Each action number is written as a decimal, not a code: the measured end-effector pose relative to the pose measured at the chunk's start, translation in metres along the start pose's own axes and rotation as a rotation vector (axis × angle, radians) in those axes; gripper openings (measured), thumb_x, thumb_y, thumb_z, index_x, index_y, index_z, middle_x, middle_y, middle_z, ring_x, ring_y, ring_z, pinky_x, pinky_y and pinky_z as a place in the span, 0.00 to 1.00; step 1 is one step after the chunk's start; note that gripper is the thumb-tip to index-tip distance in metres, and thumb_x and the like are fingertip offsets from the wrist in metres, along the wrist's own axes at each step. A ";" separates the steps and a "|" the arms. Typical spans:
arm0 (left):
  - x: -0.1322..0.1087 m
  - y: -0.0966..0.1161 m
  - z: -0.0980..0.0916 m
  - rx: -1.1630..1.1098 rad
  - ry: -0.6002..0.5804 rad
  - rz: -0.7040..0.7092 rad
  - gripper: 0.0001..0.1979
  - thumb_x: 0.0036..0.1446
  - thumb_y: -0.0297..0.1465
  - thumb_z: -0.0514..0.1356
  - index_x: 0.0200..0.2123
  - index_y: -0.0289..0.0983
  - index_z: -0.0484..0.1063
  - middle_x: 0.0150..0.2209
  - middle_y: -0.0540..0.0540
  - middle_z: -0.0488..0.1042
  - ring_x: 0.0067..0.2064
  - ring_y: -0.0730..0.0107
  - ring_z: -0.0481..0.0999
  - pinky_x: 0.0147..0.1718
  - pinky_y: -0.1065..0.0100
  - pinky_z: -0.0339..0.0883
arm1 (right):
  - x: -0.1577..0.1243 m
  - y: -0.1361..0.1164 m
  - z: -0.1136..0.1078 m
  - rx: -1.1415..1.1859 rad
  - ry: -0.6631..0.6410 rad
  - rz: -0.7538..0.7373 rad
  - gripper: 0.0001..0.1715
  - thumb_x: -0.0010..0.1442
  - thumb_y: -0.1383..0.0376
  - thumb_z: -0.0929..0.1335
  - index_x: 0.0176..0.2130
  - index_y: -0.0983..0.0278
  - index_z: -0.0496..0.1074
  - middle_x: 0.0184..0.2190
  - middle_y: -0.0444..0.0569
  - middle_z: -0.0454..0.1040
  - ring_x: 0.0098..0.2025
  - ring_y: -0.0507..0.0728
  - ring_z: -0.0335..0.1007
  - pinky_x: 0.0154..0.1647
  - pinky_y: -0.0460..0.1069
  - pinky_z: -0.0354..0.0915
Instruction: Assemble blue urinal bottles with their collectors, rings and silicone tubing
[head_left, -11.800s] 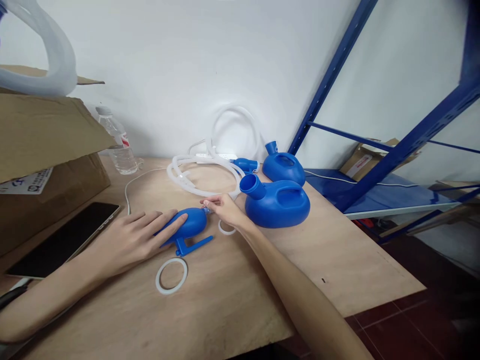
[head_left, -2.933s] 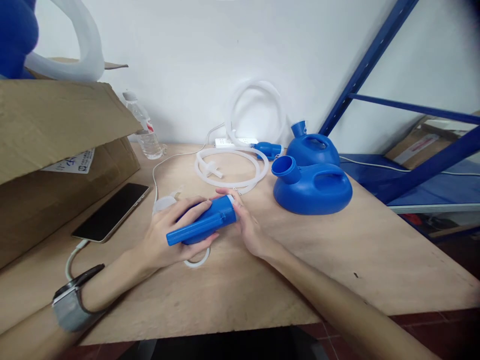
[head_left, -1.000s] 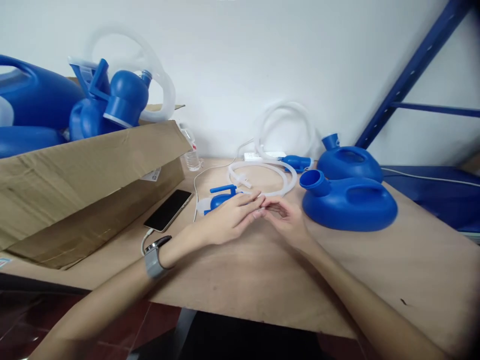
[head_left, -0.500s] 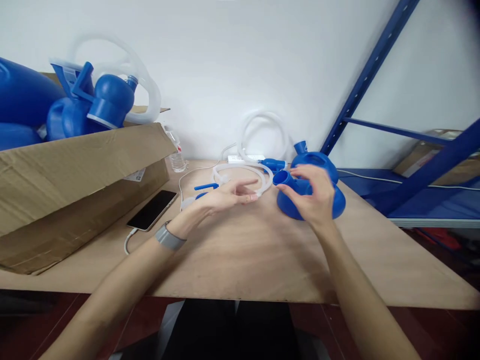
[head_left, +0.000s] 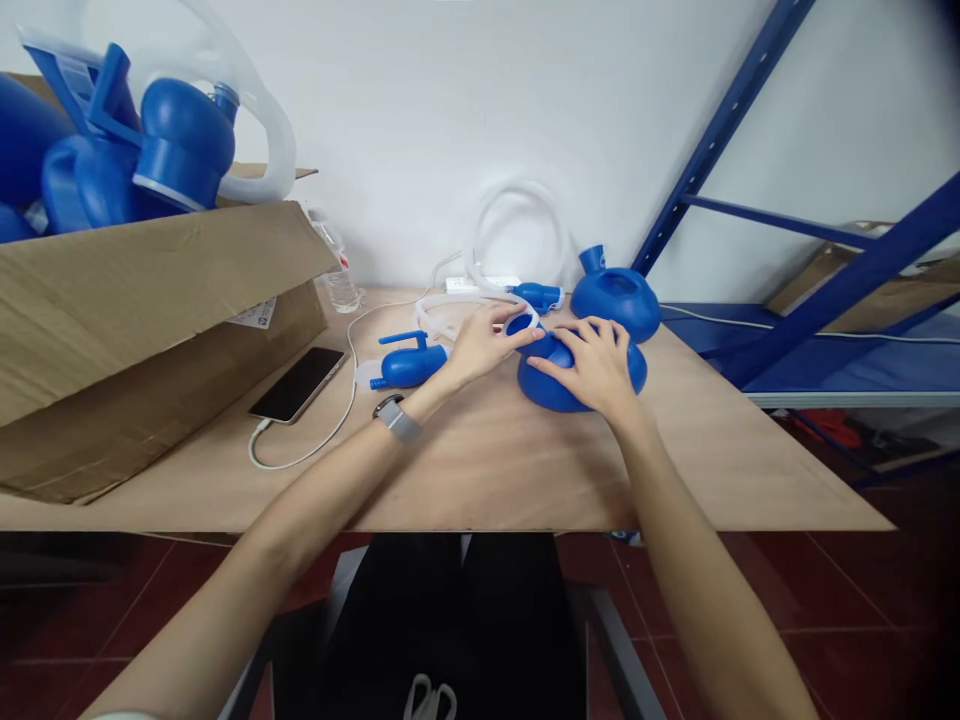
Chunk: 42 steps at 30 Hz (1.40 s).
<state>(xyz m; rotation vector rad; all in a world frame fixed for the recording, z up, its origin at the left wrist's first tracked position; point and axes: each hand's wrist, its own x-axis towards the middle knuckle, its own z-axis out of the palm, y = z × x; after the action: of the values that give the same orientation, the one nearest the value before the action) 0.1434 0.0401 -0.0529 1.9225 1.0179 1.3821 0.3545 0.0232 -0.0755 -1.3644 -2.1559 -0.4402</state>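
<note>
A squat blue plastic urinal bottle [head_left: 551, 388] with a slanted open neck sits on the table in front of me. My left hand [head_left: 486, 345] has its thumb and fingers around the rim of that neck. Over the top of the same bottle lies my right hand [head_left: 598, 362], fingers curled onto its handle area and partly hiding it. A translucent hose [head_left: 442, 300] loops just behind the neck. To the left of my left hand lies a blue funnel-shaped urinal head [head_left: 409, 366] with a thin handle.
A second blue bottle [head_left: 616, 302] stands behind, beside a blue connector [head_left: 538, 295] with a coiled hose. At left are a cardboard box [head_left: 150, 260] of blue parts, a phone [head_left: 298, 385] on its cable and a water bottle [head_left: 341, 275]. Blue shelving [head_left: 720, 130] rises at right.
My left hand has moved right from beside the hose onto the bottle's neck. My right hand has settled lower on the bottle. The view has tilted down, showing more of the floor.
</note>
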 end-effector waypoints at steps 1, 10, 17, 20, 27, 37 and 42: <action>-0.004 0.001 -0.003 0.027 0.004 0.015 0.24 0.57 0.42 0.72 0.53 0.38 0.80 0.55 0.39 0.79 0.58 0.52 0.77 0.52 0.58 0.74 | -0.001 -0.004 0.000 0.010 0.012 0.007 0.35 0.69 0.39 0.63 0.57 0.59 0.77 0.59 0.56 0.77 0.64 0.73 0.61 0.67 0.69 0.49; -0.025 -0.004 -0.007 0.173 -0.044 0.171 0.22 0.71 0.42 0.54 0.60 0.36 0.69 0.59 0.35 0.72 0.62 0.52 0.71 0.65 0.52 0.63 | -0.001 -0.028 0.000 -0.016 0.051 -0.005 0.36 0.68 0.37 0.63 0.58 0.58 0.77 0.56 0.56 0.77 0.60 0.72 0.63 0.63 0.67 0.51; -0.028 -0.006 -0.005 0.165 -0.024 0.177 0.20 0.70 0.43 0.55 0.58 0.37 0.67 0.59 0.35 0.74 0.61 0.51 0.73 0.64 0.53 0.63 | 0.031 -0.013 -0.023 -0.023 -0.202 -0.168 0.40 0.63 0.33 0.65 0.55 0.59 0.80 0.51 0.55 0.78 0.47 0.66 0.74 0.41 0.55 0.60; -0.030 -0.004 -0.005 0.153 0.000 0.163 0.22 0.67 0.44 0.61 0.58 0.39 0.67 0.59 0.37 0.74 0.61 0.52 0.73 0.64 0.55 0.63 | 0.040 -0.014 -0.028 -0.077 -0.270 -0.174 0.40 0.63 0.33 0.65 0.54 0.59 0.80 0.52 0.55 0.77 0.45 0.66 0.76 0.36 0.53 0.58; -0.035 -0.003 0.003 0.131 0.077 0.099 0.23 0.66 0.40 0.62 0.61 0.38 0.68 0.61 0.36 0.74 0.63 0.51 0.72 0.66 0.52 0.61 | 0.037 -0.024 -0.029 -0.129 -0.268 -0.159 0.38 0.65 0.35 0.63 0.52 0.60 0.81 0.51 0.55 0.78 0.44 0.66 0.77 0.32 0.53 0.56; -0.035 -0.007 0.012 0.086 0.116 0.115 0.28 0.69 0.39 0.58 0.68 0.38 0.64 0.72 0.36 0.64 0.73 0.55 0.61 0.73 0.53 0.51 | 0.036 -0.023 -0.027 -0.142 -0.255 -0.157 0.37 0.65 0.37 0.63 0.49 0.61 0.84 0.48 0.54 0.79 0.43 0.66 0.78 0.33 0.54 0.58; -0.033 -0.007 0.007 0.072 0.084 0.098 0.28 0.67 0.38 0.60 0.68 0.40 0.65 0.71 0.39 0.66 0.73 0.54 0.62 0.73 0.51 0.50 | 0.032 -0.029 -0.028 -0.118 -0.229 -0.138 0.38 0.66 0.38 0.63 0.58 0.60 0.79 0.53 0.56 0.78 0.47 0.68 0.77 0.34 0.54 0.61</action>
<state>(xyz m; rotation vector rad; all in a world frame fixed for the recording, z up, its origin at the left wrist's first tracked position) 0.1426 0.0165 -0.0785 2.0047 1.0377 1.5117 0.3254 0.0186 -0.0335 -1.3917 -2.4562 -0.4917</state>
